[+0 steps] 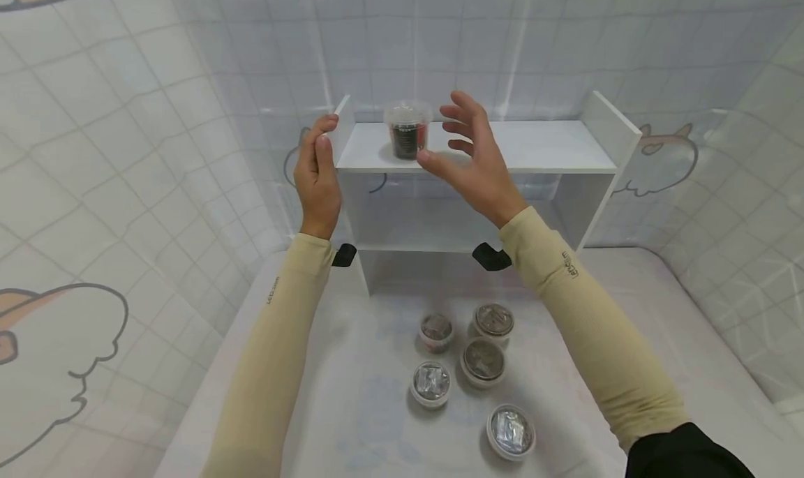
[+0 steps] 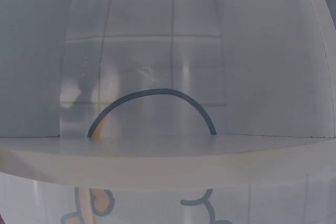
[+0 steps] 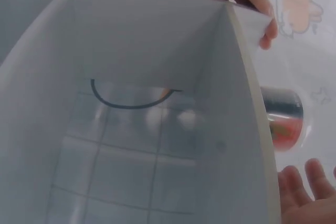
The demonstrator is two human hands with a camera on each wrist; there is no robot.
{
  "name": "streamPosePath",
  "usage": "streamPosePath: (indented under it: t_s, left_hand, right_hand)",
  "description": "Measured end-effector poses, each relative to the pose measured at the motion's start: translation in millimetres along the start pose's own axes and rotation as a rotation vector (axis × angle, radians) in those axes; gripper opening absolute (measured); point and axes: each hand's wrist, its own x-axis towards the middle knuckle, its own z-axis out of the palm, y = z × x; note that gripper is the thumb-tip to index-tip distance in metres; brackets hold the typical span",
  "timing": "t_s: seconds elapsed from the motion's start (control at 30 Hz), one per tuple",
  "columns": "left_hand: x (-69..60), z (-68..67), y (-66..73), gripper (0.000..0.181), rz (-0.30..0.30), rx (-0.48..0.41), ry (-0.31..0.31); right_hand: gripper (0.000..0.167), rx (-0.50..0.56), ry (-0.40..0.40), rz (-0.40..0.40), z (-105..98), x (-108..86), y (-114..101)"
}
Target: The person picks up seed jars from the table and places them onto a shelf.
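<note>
Closest to me, two pale yellow sleeves (image 1: 270,366) stretch forward over the desk (image 1: 370,422), the right one running into black cloth (image 1: 687,453) near the elbow. Beyond them, a clear plastic cup (image 1: 408,132) with dark and red contents stands upright on the top board (image 1: 540,143) of a white shelf unit, toward its left end. The right hand (image 1: 480,160) is just beside it, fingers spread and gently bent, its palm toward the cup; whether the thumb touches it I can't tell from here. The left hand (image 1: 319,178) grips the left side panel (image 1: 343,130) near its upper corner, thumb and fingers about the edge. At the far end rises the right side panel (image 1: 612,132). Below, in front of the unit, five round lidded tubs (image 1: 511,432) sit in a loose cluster on the desk. Grid-patterned sheeting (image 1: 440,45) hangs behind, printed with pale cartoon animals (image 1: 659,157).
</note>
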Motion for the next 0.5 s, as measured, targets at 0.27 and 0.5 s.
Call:
streamPosePath:
  t_s: [0.27,0.5]
  left_hand:
    - [-2.2,1.4,0.6,0.028,-0.011,0.008,0.001]
    - [-2.6,-0.1,0.6,0.028,-0.011,0.009,0.006]
  right_hand:
    - [0.076,0.100,0.057,-0.199,-4,-18.8,-2]
    - [0.079,0.135,-0.009,-0.239,-13,-40.2,8]
